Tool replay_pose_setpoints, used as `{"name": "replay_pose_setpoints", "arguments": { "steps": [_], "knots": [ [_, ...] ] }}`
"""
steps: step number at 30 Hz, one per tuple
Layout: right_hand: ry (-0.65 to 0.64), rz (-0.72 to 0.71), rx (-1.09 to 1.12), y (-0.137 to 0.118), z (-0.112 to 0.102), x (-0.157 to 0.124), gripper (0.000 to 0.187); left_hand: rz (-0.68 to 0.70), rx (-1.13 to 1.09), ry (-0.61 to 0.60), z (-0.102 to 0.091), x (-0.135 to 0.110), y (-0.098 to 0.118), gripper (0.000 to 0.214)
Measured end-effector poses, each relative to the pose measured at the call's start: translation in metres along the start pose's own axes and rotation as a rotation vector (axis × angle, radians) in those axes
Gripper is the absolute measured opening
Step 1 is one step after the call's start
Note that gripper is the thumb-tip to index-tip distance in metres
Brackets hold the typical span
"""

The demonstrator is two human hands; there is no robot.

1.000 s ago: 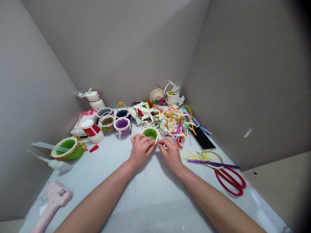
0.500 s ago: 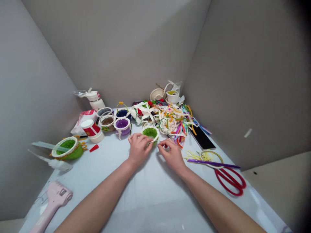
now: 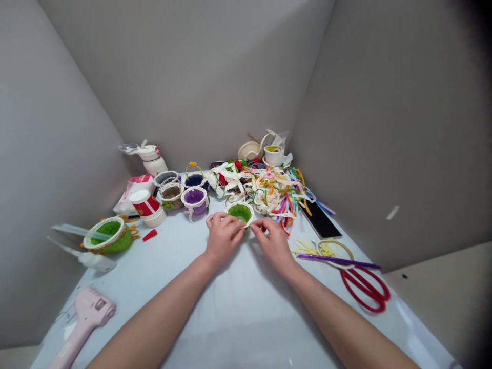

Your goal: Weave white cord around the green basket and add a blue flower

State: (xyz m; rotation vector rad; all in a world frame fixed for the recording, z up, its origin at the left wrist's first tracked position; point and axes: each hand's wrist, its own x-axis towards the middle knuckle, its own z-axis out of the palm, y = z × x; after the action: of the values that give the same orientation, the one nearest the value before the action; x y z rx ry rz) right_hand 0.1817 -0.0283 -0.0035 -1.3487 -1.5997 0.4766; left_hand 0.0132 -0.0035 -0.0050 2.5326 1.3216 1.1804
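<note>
A small green cup (image 3: 239, 211) with a white lace rim stands on the white table (image 3: 238, 307), just beyond my fingers. My left hand (image 3: 222, 237) curls round its near left side, fingers closed on the cup and its lace trim. My right hand (image 3: 273, 242) pinches the lace at the cup's right rim, thumb and forefinger pressed together. Both forearms reach in from the bottom of the view.
Behind the cup lies a heap of coloured pipe cleaners and lace (image 3: 269, 192). Several trimmed cups (image 3: 195, 198) and a red-and-white cup (image 3: 146, 206) stand at the left. A large green cup (image 3: 105, 236), a pink glue gun (image 3: 86, 320), red scissors (image 3: 365, 289) and a black phone (image 3: 320, 219) lie around.
Both hands have shifted slightly along the cup's rim, working the lace. My right hand has come closer to the cup again after pulling a little away.
</note>
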Motion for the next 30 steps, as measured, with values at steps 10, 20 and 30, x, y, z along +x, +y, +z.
{"name": "replay_pose_setpoints", "arguments": {
  "steps": [10, 20, 30],
  "knots": [
    [-0.345, -0.214, -0.389, -0.014, -0.016, 0.048, 0.010, 0.004, -0.014, -0.004, -0.001, -0.001, -0.005, 0.014],
    [-0.281, -0.097, -0.170, -0.010, 0.006, 0.052, 0.015, -0.051, -0.081, -0.017, 0.002, 0.004, -0.018, 0.011],
    [-0.261, 0.027, 0.143, -0.014, 0.002, 0.065, 0.017, -0.069, -0.096, -0.030, 0.001, 0.004, -0.012, 0.008]
  ]
}}
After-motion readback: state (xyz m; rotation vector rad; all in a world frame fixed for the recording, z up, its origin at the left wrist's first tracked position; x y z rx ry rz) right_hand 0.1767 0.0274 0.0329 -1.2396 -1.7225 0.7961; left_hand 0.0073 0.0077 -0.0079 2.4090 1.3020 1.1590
